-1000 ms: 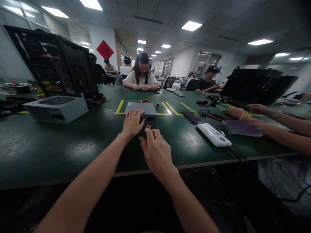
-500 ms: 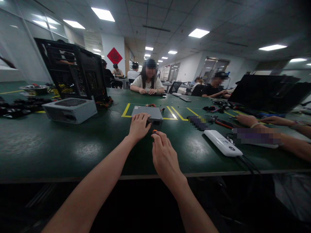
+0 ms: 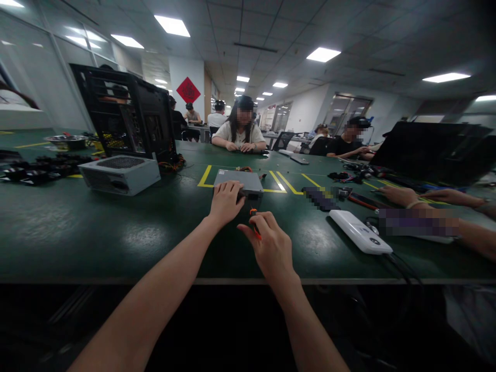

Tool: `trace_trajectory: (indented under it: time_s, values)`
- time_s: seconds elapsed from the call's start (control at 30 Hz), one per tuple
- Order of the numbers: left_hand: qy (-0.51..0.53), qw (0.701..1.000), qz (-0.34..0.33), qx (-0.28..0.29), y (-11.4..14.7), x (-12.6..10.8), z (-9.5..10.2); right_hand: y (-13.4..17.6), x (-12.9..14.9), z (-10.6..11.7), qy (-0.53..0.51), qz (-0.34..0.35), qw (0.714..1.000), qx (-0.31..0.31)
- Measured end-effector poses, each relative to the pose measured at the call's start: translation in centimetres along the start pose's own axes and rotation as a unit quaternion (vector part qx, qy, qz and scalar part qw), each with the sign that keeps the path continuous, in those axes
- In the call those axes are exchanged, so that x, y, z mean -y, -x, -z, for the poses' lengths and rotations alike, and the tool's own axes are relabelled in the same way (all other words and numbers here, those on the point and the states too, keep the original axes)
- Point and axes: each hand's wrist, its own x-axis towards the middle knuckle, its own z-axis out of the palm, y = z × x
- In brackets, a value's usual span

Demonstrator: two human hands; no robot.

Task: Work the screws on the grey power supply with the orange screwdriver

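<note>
Noted at frame centre: grey metal box on green table, lying across the near side of a yellow tape outline; dark socket in near face, coloured wires showing behind the far edge. Left hand laid palm-down over near left part of box, fingers on top, thumb toward near face; cannot tell whether closed on the edge. Right hand just below and right of centre, fingers curled around an orange-and-black tool, thumb out to the left; thin tip of tool pointing up toward near face of box. Contact between tip and box: cannot tell.

Left of frame: second grey box with grille on top, in front of black computer case; metal bowl and dark parts farther left. Right of centre: white device with cables, beside pixelated objects. Right edge: co-worker's hand over table. Upper centre: seated person, both hands on the far side of table.
</note>
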Motion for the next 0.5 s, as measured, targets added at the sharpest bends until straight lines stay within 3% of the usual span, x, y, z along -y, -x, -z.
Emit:
trace_trajectory:
  time_s: [0.13,0.3,0.4,0.5]
  values:
    - [-0.001,1.000,-0.003,-0.003,0.1,0.0,-0.1,0.1,-0.3,0.7,-0.038,-0.011,0.999,0.031]
    - [-0.004,1.000,-0.002,-0.008,0.1,0.1,-0.1,0.6,-0.2,1.3,-0.017,0.044,0.992,0.114]
    - [-0.007,1.000,-0.010,-0.009,0.1,0.1,-0.1,0.3,0.0,1.3,0.000,0.023,0.996,0.082]
    - [-0.008,1.000,-0.013,-0.006,0.1,0.1,0.0,-0.3,0.1,1.3,0.035,-0.067,0.996,0.044]
